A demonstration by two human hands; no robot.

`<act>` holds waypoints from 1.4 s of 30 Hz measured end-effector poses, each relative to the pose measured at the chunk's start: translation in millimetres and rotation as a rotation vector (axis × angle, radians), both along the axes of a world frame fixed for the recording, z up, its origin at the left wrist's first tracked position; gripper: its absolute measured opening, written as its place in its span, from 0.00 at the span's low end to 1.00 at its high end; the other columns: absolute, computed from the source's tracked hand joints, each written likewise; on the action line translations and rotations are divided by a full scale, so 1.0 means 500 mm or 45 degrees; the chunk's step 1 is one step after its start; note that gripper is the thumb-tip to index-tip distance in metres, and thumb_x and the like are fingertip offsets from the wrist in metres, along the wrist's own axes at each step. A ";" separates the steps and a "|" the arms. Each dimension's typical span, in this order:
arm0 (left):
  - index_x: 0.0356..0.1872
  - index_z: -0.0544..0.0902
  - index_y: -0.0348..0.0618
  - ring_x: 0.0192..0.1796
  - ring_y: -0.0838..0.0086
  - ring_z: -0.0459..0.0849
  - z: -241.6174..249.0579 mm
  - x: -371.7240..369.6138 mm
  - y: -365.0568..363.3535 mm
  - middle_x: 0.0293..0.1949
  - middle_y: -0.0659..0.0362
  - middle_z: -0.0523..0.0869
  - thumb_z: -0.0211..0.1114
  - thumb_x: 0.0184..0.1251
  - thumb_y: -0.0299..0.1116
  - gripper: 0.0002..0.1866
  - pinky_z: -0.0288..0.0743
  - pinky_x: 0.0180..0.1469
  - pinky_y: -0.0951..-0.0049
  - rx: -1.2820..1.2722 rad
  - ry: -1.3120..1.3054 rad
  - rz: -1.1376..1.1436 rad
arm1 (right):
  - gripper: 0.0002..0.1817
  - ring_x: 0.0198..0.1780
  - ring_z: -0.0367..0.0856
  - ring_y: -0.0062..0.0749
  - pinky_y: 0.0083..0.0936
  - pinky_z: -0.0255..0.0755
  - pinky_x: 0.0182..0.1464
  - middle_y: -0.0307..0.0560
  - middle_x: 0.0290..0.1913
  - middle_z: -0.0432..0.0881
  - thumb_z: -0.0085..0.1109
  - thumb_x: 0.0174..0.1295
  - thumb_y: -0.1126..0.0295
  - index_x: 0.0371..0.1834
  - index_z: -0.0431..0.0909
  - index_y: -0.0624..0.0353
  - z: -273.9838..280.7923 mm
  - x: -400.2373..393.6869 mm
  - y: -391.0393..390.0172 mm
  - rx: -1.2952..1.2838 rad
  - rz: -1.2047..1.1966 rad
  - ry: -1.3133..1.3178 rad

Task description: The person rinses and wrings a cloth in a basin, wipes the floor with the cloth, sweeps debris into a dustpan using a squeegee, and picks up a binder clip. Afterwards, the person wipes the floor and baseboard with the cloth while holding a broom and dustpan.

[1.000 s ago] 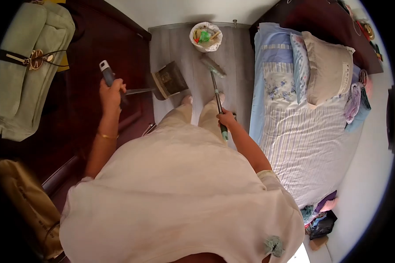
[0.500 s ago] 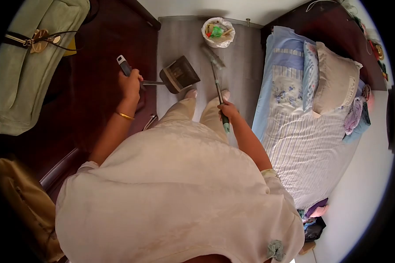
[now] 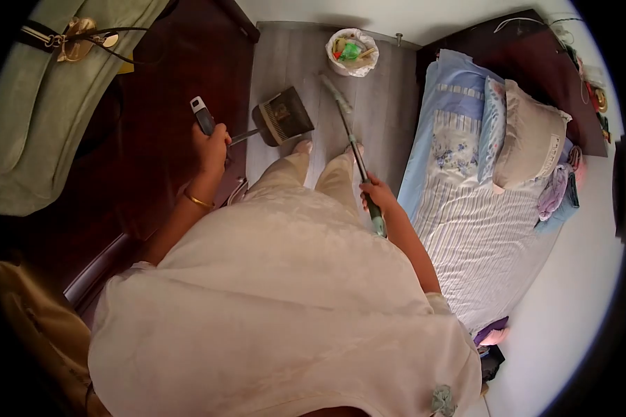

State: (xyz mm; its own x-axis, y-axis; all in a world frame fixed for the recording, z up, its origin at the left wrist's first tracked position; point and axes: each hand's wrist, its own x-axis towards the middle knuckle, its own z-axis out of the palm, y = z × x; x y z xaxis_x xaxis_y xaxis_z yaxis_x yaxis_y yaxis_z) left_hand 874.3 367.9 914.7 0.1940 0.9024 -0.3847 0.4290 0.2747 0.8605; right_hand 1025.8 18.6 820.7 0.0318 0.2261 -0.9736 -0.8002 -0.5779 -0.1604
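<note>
My left hand point(image 3: 212, 144) is closed around the grey handle of a long-handled dustpan point(image 3: 283, 117). The dark pan, with a pale comb-like row of teeth along one side, is at the floor in front of my feet. In my right hand point(image 3: 379, 194) is the green-ended stick of a broom point(image 3: 336, 93). Its narrow pale head is at the floor, right of the dustpan and apart from it. Beyond the broom head stands a waste bin point(image 3: 332, 64) lined with a white bag, holding green, red and light-coloured rubbish.
Dark red wooden furniture point(image 3: 167, 104) runs along my left, with a green bag point(image 3: 42, 118) on it. A bed point(image 3: 466, 257) with pillows point(image 3: 528, 135) borders the grey floor point(image 3: 393, 104) on my right. The wall is ahead.
My right hand has moved right and slightly nearer to me, and the broom stick slants more. The blur on the broom head has lessened. The dustpan has shifted only slightly.
</note>
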 end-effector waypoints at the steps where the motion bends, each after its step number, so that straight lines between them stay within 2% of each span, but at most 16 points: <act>1: 0.38 0.67 0.37 0.19 0.78 0.73 0.005 0.000 -0.002 0.21 0.60 0.74 0.56 0.54 0.25 0.11 0.67 0.22 0.77 0.005 0.011 0.000 | 0.34 0.16 0.70 0.28 0.28 0.66 0.16 0.42 0.20 0.71 0.53 0.59 0.72 0.70 0.54 0.47 -0.032 0.002 0.014 -0.010 -0.025 -0.006; 3: 0.39 0.67 0.38 0.21 0.77 0.72 0.010 -0.004 0.002 0.22 0.60 0.73 0.57 0.54 0.25 0.12 0.68 0.25 0.76 -0.035 0.091 -0.036 | 0.35 0.18 0.71 0.32 0.31 0.68 0.18 0.45 0.23 0.72 0.54 0.57 0.73 0.70 0.54 0.51 -0.083 -0.010 0.048 -0.008 -0.040 0.015; 4: 0.40 0.67 0.38 0.22 0.77 0.72 0.010 -0.005 0.005 0.23 0.60 0.73 0.57 0.54 0.25 0.13 0.69 0.27 0.75 -0.056 0.130 -0.059 | 0.35 0.18 0.71 0.31 0.30 0.68 0.19 0.45 0.23 0.72 0.54 0.57 0.73 0.70 0.54 0.52 -0.073 -0.028 0.072 -0.019 0.007 0.030; 6: 0.38 0.67 0.39 0.19 0.78 0.73 -0.002 -0.005 0.010 0.19 0.61 0.73 0.57 0.54 0.27 0.11 0.67 0.23 0.77 -0.011 0.076 -0.050 | 0.35 0.19 0.71 0.29 0.28 0.67 0.19 0.44 0.23 0.72 0.54 0.57 0.73 0.70 0.55 0.52 -0.044 -0.060 0.103 -0.055 0.096 0.060; 9: 0.36 0.67 0.39 0.18 0.78 0.73 -0.012 -0.013 0.014 0.18 0.61 0.73 0.57 0.53 0.28 0.11 0.66 0.20 0.77 -0.001 0.049 -0.048 | 0.35 0.19 0.70 0.27 0.25 0.67 0.20 0.43 0.22 0.73 0.55 0.57 0.74 0.70 0.54 0.54 -0.026 -0.056 0.086 0.116 0.105 0.215; 15: 0.36 0.66 0.39 0.17 0.78 0.72 0.029 -0.016 0.007 0.17 0.61 0.73 0.58 0.53 0.27 0.11 0.66 0.19 0.76 0.021 0.120 -0.087 | 0.36 0.18 0.70 0.27 0.24 0.66 0.20 0.45 0.21 0.73 0.54 0.58 0.74 0.71 0.51 0.57 0.041 -0.075 -0.016 0.142 -0.135 0.148; 19: 0.36 0.66 0.39 0.17 0.78 0.72 0.015 -0.021 0.014 0.17 0.61 0.72 0.58 0.53 0.27 0.11 0.66 0.19 0.76 0.015 0.079 -0.116 | 0.38 0.18 0.69 0.28 0.28 0.66 0.19 0.45 0.21 0.73 0.54 0.57 0.76 0.72 0.48 0.56 0.007 -0.073 0.008 0.087 -0.196 0.056; 22: 0.44 0.69 0.36 0.23 0.77 0.74 0.007 -0.027 0.025 0.23 0.59 0.75 0.59 0.55 0.25 0.16 0.69 0.27 0.76 -0.059 0.112 -0.101 | 0.39 0.19 0.70 0.29 0.29 0.66 0.19 0.47 0.23 0.73 0.54 0.57 0.77 0.72 0.47 0.55 -0.011 -0.085 0.073 -0.049 -0.192 0.113; 25: 0.36 0.68 0.39 0.20 0.78 0.74 -0.012 -0.036 0.036 0.20 0.61 0.75 0.60 0.52 0.26 0.12 0.68 0.24 0.77 0.002 -0.105 -0.097 | 0.36 0.22 0.71 0.30 0.27 0.68 0.23 0.46 0.25 0.73 0.55 0.57 0.76 0.70 0.53 0.57 -0.071 -0.131 0.066 0.066 -0.146 0.179; 29: 0.35 0.68 0.40 0.22 0.77 0.75 -0.006 -0.038 0.036 0.21 0.61 0.75 0.61 0.52 0.26 0.11 0.71 0.29 0.75 -0.076 -0.155 -0.129 | 0.33 0.22 0.71 0.28 0.19 0.68 0.26 0.44 0.26 0.74 0.52 0.59 0.73 0.70 0.56 0.57 -0.071 -0.141 0.020 0.205 0.055 0.163; 31: 0.35 0.69 0.41 0.23 0.77 0.76 0.001 -0.028 0.033 0.21 0.61 0.75 0.61 0.53 0.25 0.11 0.73 0.32 0.74 -0.064 -0.167 -0.238 | 0.34 0.23 0.70 0.27 0.18 0.67 0.27 0.43 0.25 0.73 0.51 0.60 0.71 0.71 0.52 0.58 -0.041 -0.155 -0.033 0.222 -0.104 0.189; 32: 0.35 0.69 0.41 0.23 0.77 0.75 0.012 -0.021 0.022 0.21 0.61 0.75 0.61 0.54 0.25 0.10 0.73 0.32 0.74 -0.095 -0.192 -0.219 | 0.34 0.23 0.70 0.27 0.18 0.67 0.27 0.42 0.25 0.73 0.51 0.61 0.70 0.71 0.51 0.58 -0.026 -0.161 -0.068 0.232 -0.187 0.202; 34: 0.34 0.69 0.42 0.22 0.77 0.75 0.058 -0.001 -0.009 0.20 0.61 0.74 0.60 0.55 0.25 0.09 0.74 0.34 0.75 -0.161 -0.242 -0.192 | 0.35 0.20 0.69 0.26 0.22 0.67 0.24 0.41 0.23 0.72 0.51 0.61 0.71 0.72 0.49 0.52 -0.015 -0.172 -0.161 0.300 -0.454 0.310; 37: 0.35 0.69 0.41 0.20 0.77 0.74 0.134 0.031 -0.026 0.20 0.61 0.74 0.59 0.57 0.25 0.08 0.75 0.36 0.74 -0.142 -0.317 -0.294 | 0.36 0.18 0.67 0.26 0.26 0.64 0.20 0.42 0.21 0.71 0.51 0.61 0.71 0.72 0.48 0.42 0.056 -0.181 -0.273 0.215 -0.633 0.347; 40: 0.36 0.69 0.40 0.19 0.78 0.73 0.273 0.076 -0.068 0.19 0.62 0.73 0.58 0.57 0.25 0.08 0.75 0.37 0.74 -0.084 -0.314 -0.361 | 0.35 0.16 0.66 0.27 0.27 0.63 0.16 0.43 0.21 0.70 0.51 0.61 0.72 0.71 0.50 0.36 0.065 -0.211 -0.375 0.060 -0.759 0.246; 42: 0.37 0.69 0.40 0.18 0.79 0.72 0.365 0.092 -0.104 0.18 0.62 0.73 0.58 0.57 0.25 0.09 0.75 0.37 0.74 -0.034 -0.383 -0.412 | 0.36 0.16 0.67 0.27 0.27 0.63 0.16 0.43 0.20 0.70 0.51 0.61 0.73 0.71 0.49 0.37 0.071 -0.222 -0.416 -0.048 -0.832 0.204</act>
State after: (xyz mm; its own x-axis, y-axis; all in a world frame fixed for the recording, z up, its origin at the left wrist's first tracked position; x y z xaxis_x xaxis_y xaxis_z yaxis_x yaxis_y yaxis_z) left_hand 920.5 316.0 1097.0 0.5718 0.7674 -0.2902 0.2280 0.1912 0.9547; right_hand 914.9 -189.5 856.5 0.0054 0.1752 -0.9845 -0.9995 0.0301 -0.0001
